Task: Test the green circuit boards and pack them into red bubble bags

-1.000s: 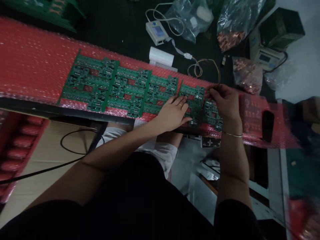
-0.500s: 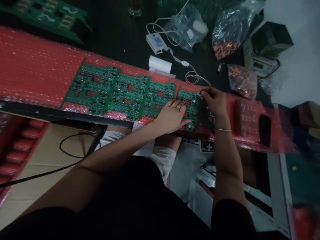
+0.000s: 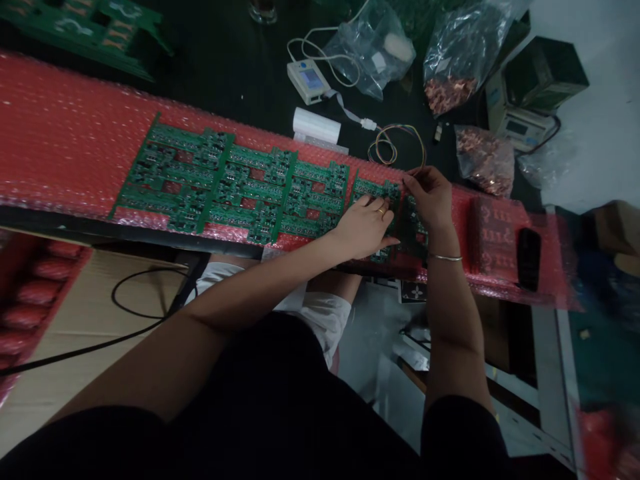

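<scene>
A row of green circuit board panels (image 3: pixel 255 190) lies on red bubble wrap (image 3: pixel 75 127). My left hand (image 3: pixel 363 227) rests with its fingers stretched out on a panel towards the right end of the row. Beside it, my right hand (image 3: pixel 431 197) pinches a small dark connector (image 3: pixel 406 184) at the end of thin coloured wires (image 3: pixel 384 141), held over the upper edge of the rightmost panel. Whether the connector touches the board is hard to see. The wires lead back through a white plug (image 3: pixel 369 124) to a small white device with a screen (image 3: pixel 309 80).
Behind the row are a white roll (image 3: pixel 317 125), clear bags of copper-coloured parts (image 3: pixel 484 160) and a box-shaped instrument (image 3: pixel 520 127). A stack of green boards (image 3: pixel 85 33) stands at back left. A dark oblong object (image 3: pixel 529 259) lies on the wrap at right.
My left hand has slid right along the panel. My right hand, still pinching the connector, has shifted slightly to the right, and the coloured wires now arch higher.
</scene>
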Demonstrator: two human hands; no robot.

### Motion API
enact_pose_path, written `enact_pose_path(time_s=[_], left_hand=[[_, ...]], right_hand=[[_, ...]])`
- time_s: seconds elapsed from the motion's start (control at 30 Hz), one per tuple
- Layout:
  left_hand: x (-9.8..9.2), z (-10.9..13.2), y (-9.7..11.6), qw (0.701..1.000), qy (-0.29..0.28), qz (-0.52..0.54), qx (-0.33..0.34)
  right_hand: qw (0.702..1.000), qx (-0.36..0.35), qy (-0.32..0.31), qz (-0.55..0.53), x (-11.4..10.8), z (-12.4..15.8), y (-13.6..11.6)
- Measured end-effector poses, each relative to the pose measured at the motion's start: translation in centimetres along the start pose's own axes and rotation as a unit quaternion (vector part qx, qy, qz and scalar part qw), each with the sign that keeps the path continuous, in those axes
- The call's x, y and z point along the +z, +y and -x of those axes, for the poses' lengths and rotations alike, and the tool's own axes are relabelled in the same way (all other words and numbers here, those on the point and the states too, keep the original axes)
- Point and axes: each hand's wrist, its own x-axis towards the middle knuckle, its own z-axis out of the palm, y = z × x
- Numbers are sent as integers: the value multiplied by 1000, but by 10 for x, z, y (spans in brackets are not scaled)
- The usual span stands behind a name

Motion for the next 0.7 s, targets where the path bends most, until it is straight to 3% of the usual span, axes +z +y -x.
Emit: enact_pose_path(time_s=[0.23, 0.37, 0.5, 0.7], left_hand=[[-3, 2, 1, 1000, 4, 11, -6], [-3, 2, 0, 1000, 5, 15, -6], [-3, 2, 1, 1000, -1, 16, -6], [-5, 1, 1, 1000, -12, 17, -10]], right_hand=[[997, 21, -67, -31, 1, -4, -5], [993, -8, -54, 108, 4, -4, -7], [961, -65, -17, 269, 7, -6, -6], [953, -97, -24, 285, 9, -6, -2]])
